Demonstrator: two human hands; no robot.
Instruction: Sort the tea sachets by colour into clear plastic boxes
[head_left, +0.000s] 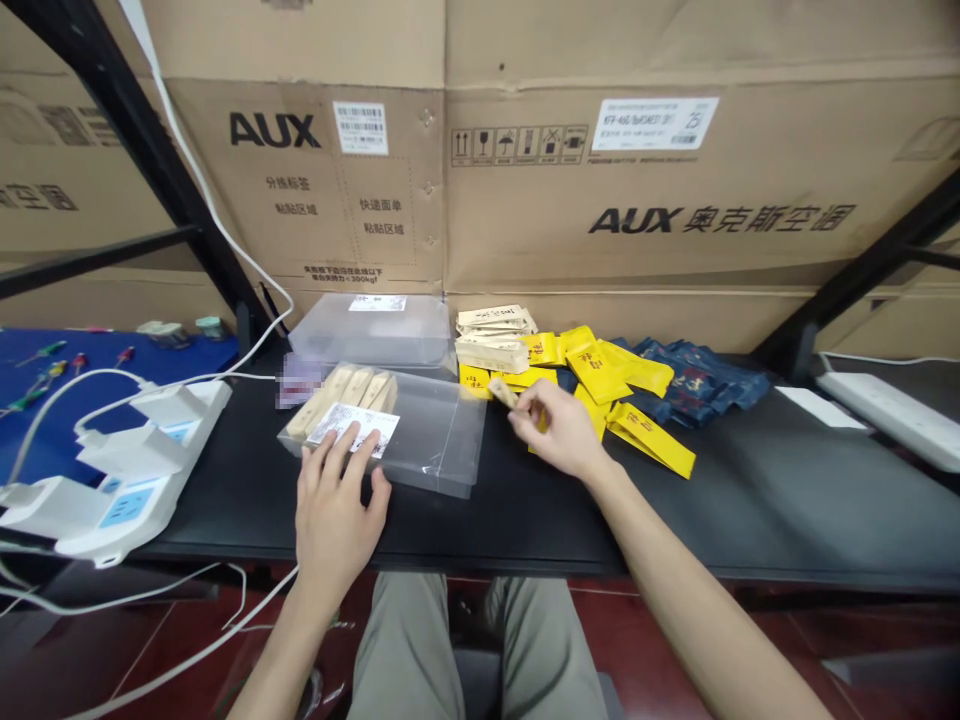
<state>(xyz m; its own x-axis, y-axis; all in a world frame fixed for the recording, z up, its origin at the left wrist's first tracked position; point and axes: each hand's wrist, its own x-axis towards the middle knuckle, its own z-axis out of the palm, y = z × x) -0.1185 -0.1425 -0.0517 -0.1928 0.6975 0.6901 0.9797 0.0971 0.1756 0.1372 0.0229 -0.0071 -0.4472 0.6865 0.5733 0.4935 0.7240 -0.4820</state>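
One black tabletop (750, 510) stretches before us, carrying a clear plastic box (442, 430) left of centre, with beige packets (330, 400) lined up at its left end. To the box's right lies a heap of yellow packets (596, 372), with dark blue packets (712, 382) piled beyond it. Our left hand (337, 510) rests on the box, fingers spread over its printed label (375, 424). Our right hand (555, 425) pinches a small beige packet (502, 391) between thumb and fingers, just right of the box. We judge the step in hand to be handling this single packet; the next move seems to call for a firm right pinch and light steadying from the left.
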